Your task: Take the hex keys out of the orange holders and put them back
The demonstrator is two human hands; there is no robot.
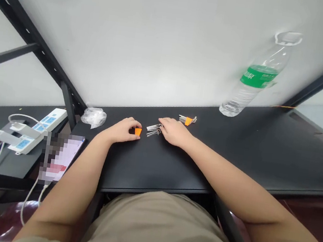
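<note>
Hex keys (pixel 153 127), black table (pixel 155 168), pale wall (pixel 159 48)

Orange holder (pixel 138 131), seemingly silver hex keys (pixel 154 128), black table (pixel 169 168), green bottle label (pixel 258 76)

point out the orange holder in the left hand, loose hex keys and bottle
orange holder (pixel 138 132), head view: middle of its face
loose hex keys (pixel 153 127), head view: upper shafts
bottle (pixel 259 76), head view: green label

Perhaps an office — black desk (pixel 265 151), power strip (pixel 46 122)
</note>
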